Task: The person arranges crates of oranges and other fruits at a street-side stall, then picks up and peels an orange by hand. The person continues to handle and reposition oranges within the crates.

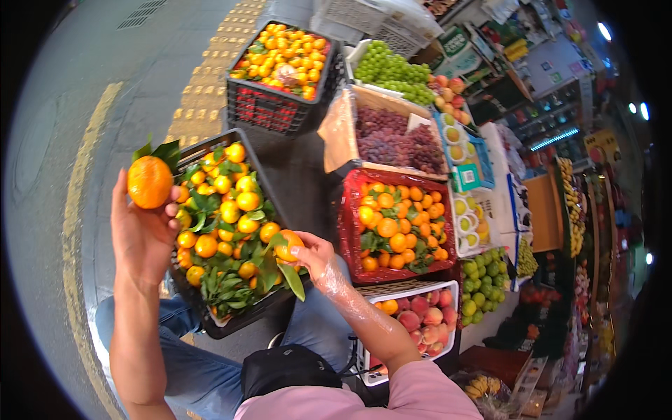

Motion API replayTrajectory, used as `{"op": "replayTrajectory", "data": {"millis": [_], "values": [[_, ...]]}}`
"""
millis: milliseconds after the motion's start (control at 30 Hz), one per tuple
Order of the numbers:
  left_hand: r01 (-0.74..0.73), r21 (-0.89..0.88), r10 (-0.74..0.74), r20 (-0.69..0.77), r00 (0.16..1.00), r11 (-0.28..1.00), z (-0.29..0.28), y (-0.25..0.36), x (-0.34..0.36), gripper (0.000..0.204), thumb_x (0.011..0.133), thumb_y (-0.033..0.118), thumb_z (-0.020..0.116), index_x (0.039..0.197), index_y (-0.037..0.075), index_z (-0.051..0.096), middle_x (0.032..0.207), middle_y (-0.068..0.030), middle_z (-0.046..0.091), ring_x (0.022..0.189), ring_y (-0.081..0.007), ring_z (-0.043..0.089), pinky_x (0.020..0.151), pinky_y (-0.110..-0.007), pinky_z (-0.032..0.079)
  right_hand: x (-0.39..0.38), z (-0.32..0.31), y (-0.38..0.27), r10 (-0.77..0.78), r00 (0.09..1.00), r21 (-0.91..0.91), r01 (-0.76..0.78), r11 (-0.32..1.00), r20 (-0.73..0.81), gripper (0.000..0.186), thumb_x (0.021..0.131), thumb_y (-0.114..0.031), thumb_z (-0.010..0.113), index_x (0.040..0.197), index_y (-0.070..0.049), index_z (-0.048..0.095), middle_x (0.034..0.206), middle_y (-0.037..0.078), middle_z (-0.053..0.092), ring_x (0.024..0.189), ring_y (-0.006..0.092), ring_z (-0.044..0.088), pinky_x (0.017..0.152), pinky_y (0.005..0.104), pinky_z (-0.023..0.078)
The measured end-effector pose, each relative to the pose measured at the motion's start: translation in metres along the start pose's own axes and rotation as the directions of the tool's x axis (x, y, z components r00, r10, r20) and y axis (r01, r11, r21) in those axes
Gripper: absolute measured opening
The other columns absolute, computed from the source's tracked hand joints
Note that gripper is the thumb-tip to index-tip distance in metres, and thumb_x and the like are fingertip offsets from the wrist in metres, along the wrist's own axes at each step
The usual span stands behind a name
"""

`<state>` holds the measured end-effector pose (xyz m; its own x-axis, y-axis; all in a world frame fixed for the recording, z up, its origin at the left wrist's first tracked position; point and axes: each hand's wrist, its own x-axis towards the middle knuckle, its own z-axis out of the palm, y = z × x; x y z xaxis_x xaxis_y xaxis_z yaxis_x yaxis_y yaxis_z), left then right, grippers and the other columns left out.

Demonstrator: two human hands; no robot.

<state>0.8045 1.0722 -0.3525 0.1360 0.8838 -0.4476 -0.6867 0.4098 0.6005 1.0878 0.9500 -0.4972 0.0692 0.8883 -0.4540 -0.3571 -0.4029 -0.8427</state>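
My left hand (143, 234) is raised at the left with its fingers round a large mandarin (150, 182) that has green leaves at its top. My right hand (315, 259) grips another leafy mandarin (287, 246) between thumb and fingers, over the near right part of a black crate (276, 203). That crate is full of loose mandarins (229, 210) and green leaves, the leaves thickest at its near end. The right forearm looks wet or shiny. Part of the crate's left side is hidden behind my left hand and arm.
To the right, a red-lined box (344, 231) holds more mandarins, beside a white-rimmed crate of peaches (427, 318). Beyond are purple grapes (392, 140), green grapes (392, 70), green fruit (483, 287) and another black crate (262, 105) of small oranges. Yellow tactile paving (203, 98) runs along the left.
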Motion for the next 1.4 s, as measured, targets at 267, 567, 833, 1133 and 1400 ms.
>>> {"op": "replayTrajectory", "data": {"millis": [267, 567, 833, 1133, 1400], "values": [[0.043, 0.07, -0.043, 0.007, 0.999, 0.997, 0.02, -0.02, -0.004, 0.055, 0.099, 0.062, 0.046, 0.107, 0.01, 0.06, 0.085, -0.0084, 0.066, 0.067, -0.0149, 0.063, 0.048, -0.025, 0.047, -0.008, -0.101, -0.018, 0.008, 0.998, 0.435, -0.036, 0.9, 0.067, 0.048, 0.101, -0.047, 0.047, 0.128, -0.009, 0.058, 0.112, 0.011, 0.07, 0.097, 0.0268, 0.071, 0.069, 0.0403, 0.058], [0.182, 0.131, -0.178, -0.035, 0.983, 0.975, 0.015, -0.036, -0.007, 0.045, 0.099, 0.058, 0.051, 0.1, 0.015, 0.064, 0.09, -0.0054, 0.071, 0.072, -0.0196, 0.068, 0.048, -0.024, 0.047, 0.026, -0.189, -0.065, -0.385, 0.78, -0.444, 0.155, 0.882, -0.492, 0.049, 0.085, -0.02, 0.077, 0.126, 0.001, 0.06, 0.094, 0.007, 0.066, 0.079, 0.0161, 0.064, 0.071, 0.0288, 0.053], [0.112, 0.084, -0.109, -0.041, 0.993, 0.99, 0.007, -0.021, -0.005, 0.042, 0.099, 0.054, 0.053, 0.101, 0.013, 0.063, 0.094, -0.006, 0.071, 0.078, -0.0211, 0.068, 0.054, -0.027, 0.047, 0.091, -0.27, -0.094, -0.556, 0.794, -0.969, -0.194, 0.154, -0.247, 0.06, 0.076, -0.017, 0.08, 0.131, -0.005, 0.062, 0.126, 0.018, 0.064, 0.12, 0.0347, 0.058, 0.105, 0.0418, 0.045], [-0.02, 0.006, 0.02, -0.035, 0.999, 1.0, -0.013, 0.008, -0.006, 0.043, 0.1, 0.051, 0.051, 0.107, 0.009, 0.061, 0.098, -0.0099, 0.071, 0.084, -0.0245, 0.07, 0.065, -0.032, 0.051, 0.121, -0.03, -0.029, -0.487, 0.714, -0.818, 0.575, -0.002, 0.502, 0.025, 0.088, -0.019, 0.066, 0.107, -0.003, 0.07, 0.101, 0.018, 0.067, 0.098, 0.0369, 0.064, 0.089, 0.0444, 0.051], [-0.002, -0.017, 0.001, -0.061, 0.998, 1.0, -0.015, 0.009, -0.008, 0.043, 0.101, 0.051, 0.049, 0.105, 0.009, 0.062, 0.1, -0.0091, 0.071, 0.086, -0.0256, 0.07, 0.065, -0.033, 0.052, 0.122, 0.152, 0.126, -0.026, 0.855, -0.855, 0.515, -0.063, 0.517, 0.059, 0.082, -0.025, 0.073, 0.132, 0.0, 0.052, 0.122, 0.02, 0.057, 0.115, 0.0403, 0.052, 0.099, 0.0468, 0.047]]}}
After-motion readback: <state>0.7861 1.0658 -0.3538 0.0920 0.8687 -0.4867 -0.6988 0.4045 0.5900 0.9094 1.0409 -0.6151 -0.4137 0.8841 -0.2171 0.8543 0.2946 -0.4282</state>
